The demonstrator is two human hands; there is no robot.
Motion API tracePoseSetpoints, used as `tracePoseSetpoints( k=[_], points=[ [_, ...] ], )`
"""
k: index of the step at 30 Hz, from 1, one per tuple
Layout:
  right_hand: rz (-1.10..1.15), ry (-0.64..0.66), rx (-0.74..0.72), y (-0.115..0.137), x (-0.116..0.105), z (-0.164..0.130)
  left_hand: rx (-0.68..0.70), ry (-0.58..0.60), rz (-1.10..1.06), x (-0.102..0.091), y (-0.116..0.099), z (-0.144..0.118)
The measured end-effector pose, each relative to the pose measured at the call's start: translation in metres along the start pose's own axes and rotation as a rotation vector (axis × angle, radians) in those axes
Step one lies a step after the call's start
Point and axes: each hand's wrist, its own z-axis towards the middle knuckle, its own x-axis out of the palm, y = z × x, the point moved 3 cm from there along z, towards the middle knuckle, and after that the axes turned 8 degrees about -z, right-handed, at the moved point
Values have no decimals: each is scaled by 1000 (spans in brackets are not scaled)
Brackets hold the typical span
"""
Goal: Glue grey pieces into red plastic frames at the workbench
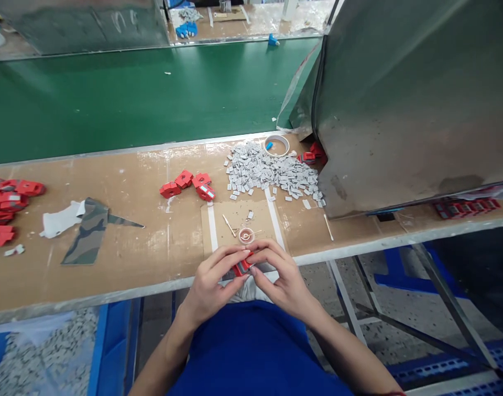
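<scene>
Between my fingertips I hold a small red and grey plastic part (242,267), close to the bench's front edge. My left hand (212,278) grips it from the left, and my right hand (281,275) pinches it from the right; the fingers hide much of it. Just beyond my hands stands a small round cup (246,236) with a thin stick across it. A cotton swab (229,225) lies to its left on a taped cardboard sheet (260,212). Behind that spreads a heap of small grey plastic pieces (272,171).
Several red parts (185,182) sit left of the heap, more (7,201) at the far left near a camouflage cloth piece (88,234). A tape roll (277,146) lies behind the heap. A large metal panel (408,104) rises at right; a green belt (144,99) runs behind.
</scene>
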Motion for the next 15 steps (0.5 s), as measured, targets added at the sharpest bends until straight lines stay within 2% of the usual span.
tracePoseSetpoints(
  k=[10, 15],
  points=[
    [44, 34, 0, -2, 5, -1, 26, 69, -30, -3, 0, -5],
    [-59, 189, -46, -3, -2, 2, -23, 116, -49, -9, 8, -9]
  ],
)
